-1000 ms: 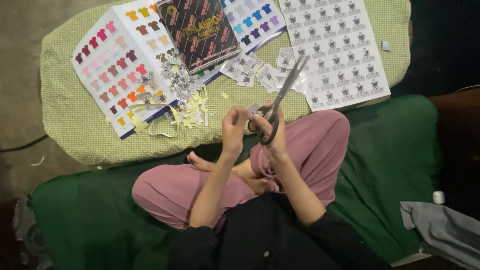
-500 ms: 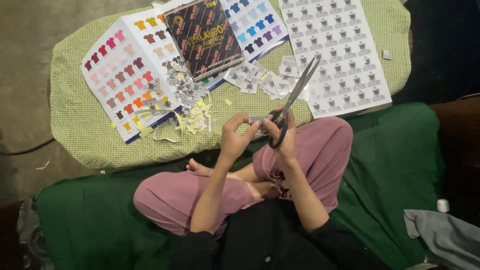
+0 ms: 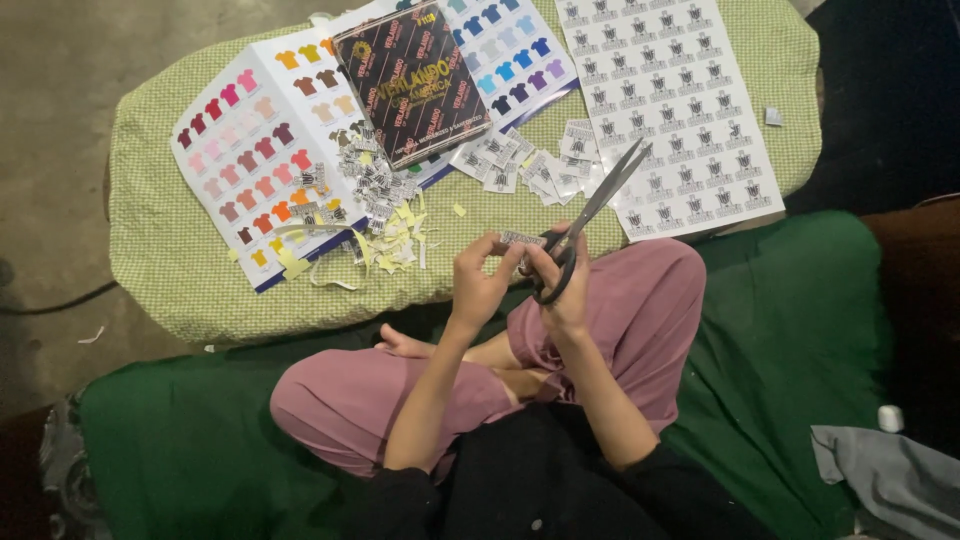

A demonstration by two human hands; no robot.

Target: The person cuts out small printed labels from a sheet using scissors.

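My right hand (image 3: 566,290) grips the black handles of a pair of scissors (image 3: 592,215), whose open blades point up and to the right. My left hand (image 3: 478,277) pinches a small printed paper label (image 3: 522,239) just left of the scissor handles. Both hands hover above my crossed legs in pink trousers (image 3: 640,310), close to the front edge of a green checked cushion (image 3: 170,260). On the cushion lie a pile of cut labels and yellow paper scraps (image 3: 385,205) and a row of loose cut labels (image 3: 530,170).
An open colour chart of small shirt shapes (image 3: 255,140) lies on the cushion with a dark patterned booklet (image 3: 410,80) on top. A white sheet of printed labels (image 3: 670,100) sits at right. Green cloth (image 3: 790,330) covers the seat; grey fabric (image 3: 890,480) lies bottom right.
My hands and the scissors have shifted slightly as the view moved; the blades stay open and the left hand keeps pinching the small label.
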